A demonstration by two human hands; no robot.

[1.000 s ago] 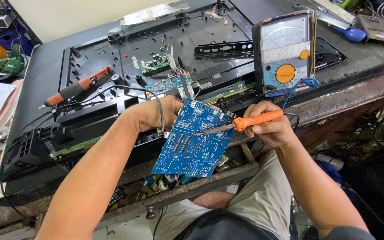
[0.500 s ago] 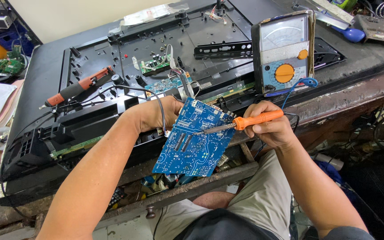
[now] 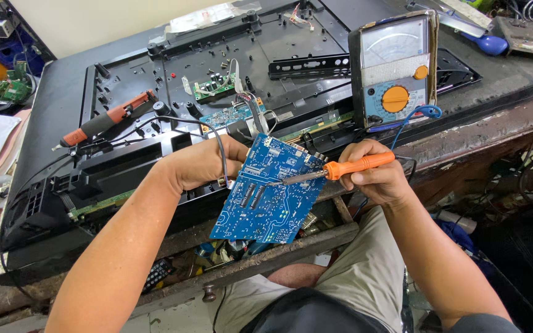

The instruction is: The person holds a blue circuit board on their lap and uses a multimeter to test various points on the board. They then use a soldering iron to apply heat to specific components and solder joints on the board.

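My left hand (image 3: 208, 161) grips the upper left edge of a blue circuit board (image 3: 266, 194), holding it tilted above the bench edge. My right hand (image 3: 371, 176) is closed around the orange handle of a soldering iron (image 3: 334, 171). Its metal tip rests on the middle of the blue board. A black cable loops over my left wrist.
An opened black television back panel (image 3: 124, 166) lies across the bench with small green boards (image 3: 214, 89) on it. An analog multimeter (image 3: 393, 71) with an orange dial stands to the right. An orange-black screwdriver (image 3: 106, 120) rests on the left. Clutter lines both sides.
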